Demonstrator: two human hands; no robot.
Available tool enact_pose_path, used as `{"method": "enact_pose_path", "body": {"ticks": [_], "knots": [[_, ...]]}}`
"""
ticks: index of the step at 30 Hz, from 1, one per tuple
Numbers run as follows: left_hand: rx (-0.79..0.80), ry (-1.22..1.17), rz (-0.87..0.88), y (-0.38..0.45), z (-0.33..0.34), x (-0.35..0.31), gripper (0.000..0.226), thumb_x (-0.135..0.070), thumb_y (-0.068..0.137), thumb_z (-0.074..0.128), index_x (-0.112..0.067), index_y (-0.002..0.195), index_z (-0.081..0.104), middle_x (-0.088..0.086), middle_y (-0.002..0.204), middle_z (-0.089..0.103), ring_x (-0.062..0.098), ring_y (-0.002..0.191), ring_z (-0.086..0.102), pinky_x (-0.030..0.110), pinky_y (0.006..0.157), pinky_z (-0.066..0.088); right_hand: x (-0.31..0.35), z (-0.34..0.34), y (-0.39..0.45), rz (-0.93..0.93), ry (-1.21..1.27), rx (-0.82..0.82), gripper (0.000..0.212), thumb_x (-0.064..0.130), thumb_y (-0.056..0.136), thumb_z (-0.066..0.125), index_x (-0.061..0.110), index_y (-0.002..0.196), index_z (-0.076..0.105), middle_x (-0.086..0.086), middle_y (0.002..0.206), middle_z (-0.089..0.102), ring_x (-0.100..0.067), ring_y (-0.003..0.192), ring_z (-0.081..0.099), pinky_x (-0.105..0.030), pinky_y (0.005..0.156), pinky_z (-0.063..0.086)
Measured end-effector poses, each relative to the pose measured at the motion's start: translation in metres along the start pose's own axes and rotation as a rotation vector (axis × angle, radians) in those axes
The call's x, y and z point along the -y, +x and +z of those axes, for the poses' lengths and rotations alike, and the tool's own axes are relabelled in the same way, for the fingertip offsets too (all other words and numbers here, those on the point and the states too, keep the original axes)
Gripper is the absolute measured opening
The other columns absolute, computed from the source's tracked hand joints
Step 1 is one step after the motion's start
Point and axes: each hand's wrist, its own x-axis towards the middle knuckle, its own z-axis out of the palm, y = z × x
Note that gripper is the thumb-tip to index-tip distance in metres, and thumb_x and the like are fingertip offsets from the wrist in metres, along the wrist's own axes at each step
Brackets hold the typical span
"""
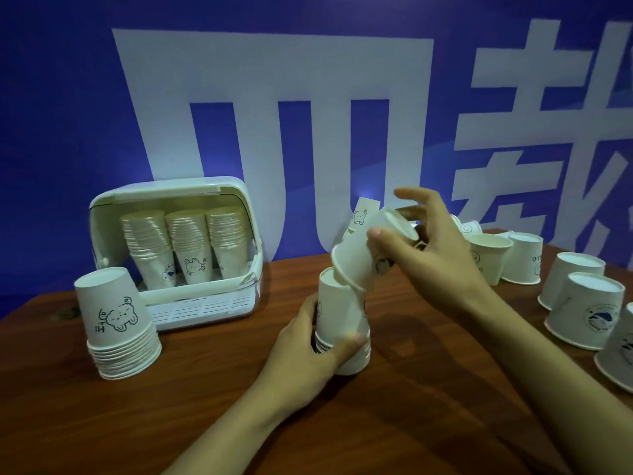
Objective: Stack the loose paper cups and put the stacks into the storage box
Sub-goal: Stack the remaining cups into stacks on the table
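My left hand grips an upside-down cup stack; my right hand holds a tilted cup touching its top.

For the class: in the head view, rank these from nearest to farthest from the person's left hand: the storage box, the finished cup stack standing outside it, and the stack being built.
1. Stack being built: gripped by the left hand.
2. Finished cup stack: left, table's near side.
3. Storage box: far left, by the wall.

A brown wooden counter is seen across the bottom, its grain running sideways. Behind it a big blue wall is seen, and huge white letters are printed on it. Part of them is cut off at the right.
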Motion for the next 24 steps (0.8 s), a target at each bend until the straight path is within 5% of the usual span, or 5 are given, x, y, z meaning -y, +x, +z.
{"method": "enact_pose_path", "body": {"ticks": [4,8,12,19,24], "knots": [[0.031,-0.013,0.008,-0.001,0.001,0.001,0.063,-0.038,0.084,0.083,-0.043,0.137,0.050,-0.026,0.122,0.070,-0.007,0.112,0.066,0.014,0.091,0.052,0.002,0.017,-0.008,-0.136,-0.157,0.094,0.043,0.037,0.084,0.080,0.028,0.122,0.063,0.017,0.110,0.062,0.009,0.094,0.058,-0.008,0.075,0.045],[-0.009,-0.031,-0.022,0.001,-0.002,0.005,0.079,-0.041,0.075,0.090,-0.038,0.141,0.047,-0.020,0.123,0.070,-0.006,0.110,0.065,0.019,0.091,0.053,-0.011,0.035,-0.015,-0.227,-0.352,0.312,0.056,0.056,0.081,0.067,0.027,0.129,0.062,0.011,0.119,0.059,-0.002,0.111,0.055,-0.024,0.093,0.047],[-0.094,-0.069,-0.009,0.002,-0.006,0.008,0.104,-0.066,0.061,0.084,-0.037,0.151,0.040,-0.017,0.136,0.062,0.011,0.128,0.059,0.045,0.108,0.051,-0.019,0.037,-0.017,-0.180,-0.332,0.367,0.056,0.058,0.078,0.067,0.030,0.126,0.059,0.011,0.118,0.059,-0.004,0.108,0.057,-0.026,0.089,0.049],[-0.116,-0.034,0.049,0.003,-0.004,0.010,0.050,-0.016,0.088,0.080,-0.038,0.128,0.062,-0.020,0.117,0.073,0.001,0.111,0.069,0.016,0.083,0.056,-0.032,0.054,-0.032,-0.071,-0.081,0.339,0.056,0.045,0.086,0.077,0.032,0.134,0.052,0.018,0.129,0.060,0.001,0.118,0.059,-0.027,0.099,0.052],[-0.112,-0.058,0.040,-0.001,-0.004,0.001,0.054,-0.051,0.074,0.080,-0.043,0.123,0.060,-0.030,0.113,0.072,-0.010,0.106,0.066,0.010,0.079,0.054,-0.052,0.035,-0.025,0.089,0.162,0.221,0.044,0.049,0.094,0.061,0.044,0.137,0.049,0.013,0.117,0.062,0.001,0.101,0.063,-0.028,0.085,0.052]]}}
